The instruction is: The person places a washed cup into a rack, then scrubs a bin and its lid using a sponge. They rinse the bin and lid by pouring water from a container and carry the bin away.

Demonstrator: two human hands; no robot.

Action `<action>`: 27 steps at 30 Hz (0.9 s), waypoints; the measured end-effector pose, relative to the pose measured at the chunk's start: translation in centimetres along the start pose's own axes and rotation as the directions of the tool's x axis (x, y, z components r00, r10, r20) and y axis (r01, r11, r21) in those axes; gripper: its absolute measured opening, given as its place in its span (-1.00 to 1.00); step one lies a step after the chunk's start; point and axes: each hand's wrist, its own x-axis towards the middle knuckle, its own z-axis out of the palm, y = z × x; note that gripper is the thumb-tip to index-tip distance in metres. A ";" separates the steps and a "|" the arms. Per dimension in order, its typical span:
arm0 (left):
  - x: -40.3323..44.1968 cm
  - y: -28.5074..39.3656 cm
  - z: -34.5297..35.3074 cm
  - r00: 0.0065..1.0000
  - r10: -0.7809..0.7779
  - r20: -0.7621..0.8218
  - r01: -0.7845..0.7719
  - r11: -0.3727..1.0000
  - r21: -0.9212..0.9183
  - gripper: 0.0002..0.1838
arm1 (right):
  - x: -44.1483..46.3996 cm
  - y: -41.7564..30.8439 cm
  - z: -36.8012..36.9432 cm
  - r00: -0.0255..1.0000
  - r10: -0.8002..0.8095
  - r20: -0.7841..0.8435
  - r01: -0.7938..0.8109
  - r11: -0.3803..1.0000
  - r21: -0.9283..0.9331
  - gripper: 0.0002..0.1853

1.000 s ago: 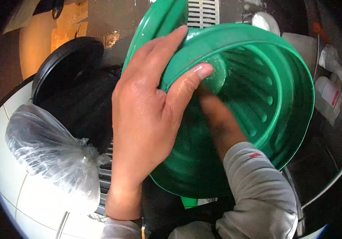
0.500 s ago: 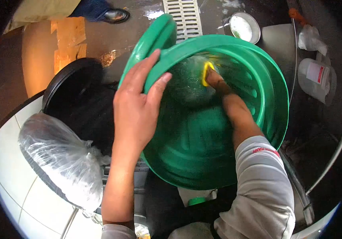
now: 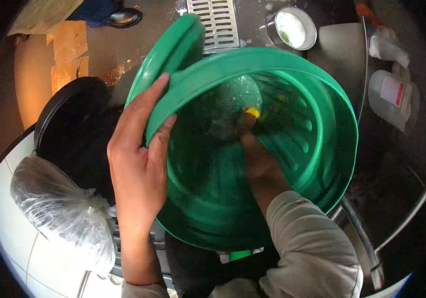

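Note:
A large green plastic bin is tilted with its mouth toward me. My left hand grips its rim at the left, thumb on the inner side and fingers outside. Deep within the bin, my right hand is closed on a yellow sponge, which is partly hidden by the fingers. Wet, foamy shine shows on the inner wall around the sponge. Just beyond my left fingers, a green curved piece, perhaps a lid, stands against the rim.
A metal bowl of white suds sits near a floor drain grate. To the right stands a translucent jug. On the left are a black round container and a clear plastic bag. Another person's shoe shows at the top left.
The bin's rim and my left hand have shifted left in view. My right hand, with the sponge, has moved left and lower inside the bin.

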 end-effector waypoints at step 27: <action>1.5 0.7 0.4 0.997 0.028 0.066 -0.033 0.997 0.070 -0.57 | 6.8 -5.0 2.0 0.909 -0.347 0.232 0.380 0.918 -0.114 -0.54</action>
